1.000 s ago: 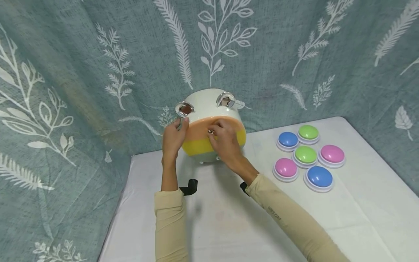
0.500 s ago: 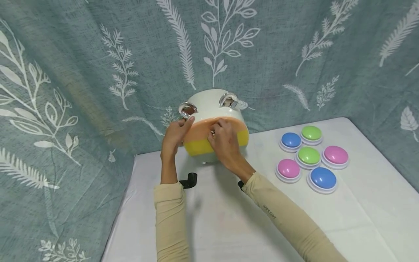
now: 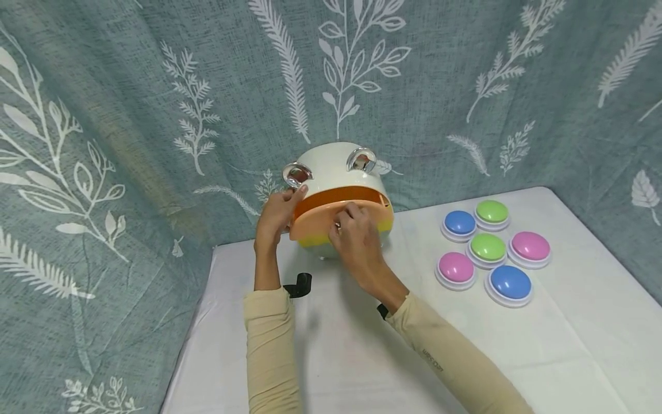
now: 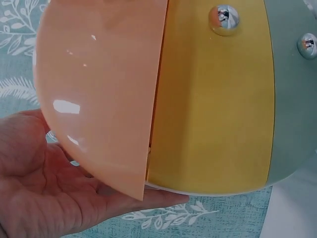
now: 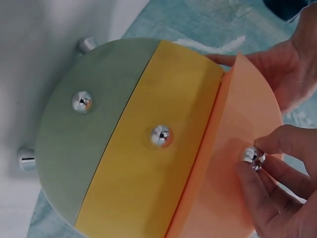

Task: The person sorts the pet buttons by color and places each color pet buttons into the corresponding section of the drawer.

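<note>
A small round drawer cabinet (image 3: 331, 167) with a white shell stands at the back of the table, two silver rings on its top. Its face has an orange drawer (image 4: 99, 89), a yellow drawer (image 5: 143, 163) and a green drawer (image 5: 84, 129). The orange one is tilted out at the top, leaving a gap under the shell. My right hand (image 3: 357, 236) pinches the silver knob (image 5: 255, 156) of the orange drawer between thumb and fingers. My left hand (image 3: 274, 215) lies against the cabinet's left side, fingers stretched along it, thumb near the left ring (image 3: 297, 173).
Several round domes on white bases, such as a pink dome (image 3: 455, 267), a blue dome (image 3: 511, 282) and a green dome (image 3: 488, 246), sit to the right on the white table (image 3: 341, 356). A green leaf-patterned curtain (image 3: 233, 115) hangs close behind the cabinet.
The orange drawer's front, flush with the shell before, has come forward and down at its top edge with my right hand. My left hand has shifted slightly along the cabinet's side.
</note>
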`<state>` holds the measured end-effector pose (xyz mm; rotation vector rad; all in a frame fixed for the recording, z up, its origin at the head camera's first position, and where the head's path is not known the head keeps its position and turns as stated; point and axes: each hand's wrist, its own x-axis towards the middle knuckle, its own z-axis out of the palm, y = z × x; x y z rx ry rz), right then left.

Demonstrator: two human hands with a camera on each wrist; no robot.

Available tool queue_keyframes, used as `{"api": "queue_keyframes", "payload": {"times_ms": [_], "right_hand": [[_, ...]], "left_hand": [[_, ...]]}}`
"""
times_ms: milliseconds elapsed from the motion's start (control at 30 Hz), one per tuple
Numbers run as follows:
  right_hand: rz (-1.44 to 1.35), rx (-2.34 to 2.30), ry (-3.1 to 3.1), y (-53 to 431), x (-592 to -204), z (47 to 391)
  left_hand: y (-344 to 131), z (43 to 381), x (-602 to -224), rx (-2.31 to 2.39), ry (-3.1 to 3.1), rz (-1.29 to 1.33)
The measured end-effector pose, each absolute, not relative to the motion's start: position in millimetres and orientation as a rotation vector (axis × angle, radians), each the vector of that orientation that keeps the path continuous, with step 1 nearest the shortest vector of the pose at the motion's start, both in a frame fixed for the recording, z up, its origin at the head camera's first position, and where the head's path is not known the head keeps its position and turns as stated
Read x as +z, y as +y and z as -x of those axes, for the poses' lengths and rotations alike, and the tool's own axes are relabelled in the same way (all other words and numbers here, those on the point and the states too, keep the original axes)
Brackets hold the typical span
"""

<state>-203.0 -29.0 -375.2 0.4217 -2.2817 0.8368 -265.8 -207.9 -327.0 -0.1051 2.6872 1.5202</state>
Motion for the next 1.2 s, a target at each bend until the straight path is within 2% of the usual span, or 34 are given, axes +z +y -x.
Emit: {"api": "queue_keyframes", "payload": {"times_ms": [767, 933, 1067, 1200], "right_hand": [[-0.465, 0.801, -2.255, -14, -381, 167], [-0.369, 0.867, -2.195, 16, -384, 158], [-0.159, 0.975, -2.188, 53, -392, 158], [0.069, 0.941, -2.468, 95, -413, 165]], "left_hand": [[-207, 267, -332, 1.571, 2.659, 0.058], [-206, 267, -333, 1.59, 2.639, 0.052], [-207, 268, -334, 1.578, 2.632, 0.066], [-207, 268, -335, 1.552, 2.648, 0.09]]}}
